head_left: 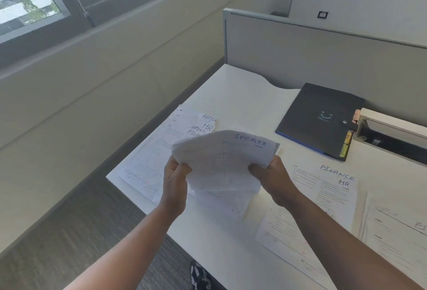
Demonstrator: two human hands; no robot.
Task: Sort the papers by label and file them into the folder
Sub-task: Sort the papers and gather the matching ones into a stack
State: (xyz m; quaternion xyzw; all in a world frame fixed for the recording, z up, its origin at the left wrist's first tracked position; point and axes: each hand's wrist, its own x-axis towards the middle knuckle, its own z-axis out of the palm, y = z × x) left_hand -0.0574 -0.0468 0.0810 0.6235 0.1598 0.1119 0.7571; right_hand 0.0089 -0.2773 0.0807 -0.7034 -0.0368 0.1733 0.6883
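Two bare forearms without sleeves, left hand [176, 177] and right hand [275, 180] ungloved

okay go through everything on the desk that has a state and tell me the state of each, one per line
Black folder: closed, snap fastened, flat on desk.
SPORTS stack: lifted, bowed, held by both hands.
Left hand: grips stack's left edge.
Right hand: grips right edge.
Left pile: fanned, lying flat.
FINANCE sheet: flat.

Both hands lift a thin sheaf of white printed papers [223, 159] above the white surface [240, 95]; the left hand [175, 175] grips its left edge, the right hand [271, 175] its right edge. The top sheet reads "SPORTS" (handwritten). A fanned stack of labelled sheets [166, 141] lies at the left, a sheet marked "FINANCE" and "HR" [328, 188] at the right. A closed black snap-fastened folder [321, 118] with coloured tabs lies farther back.
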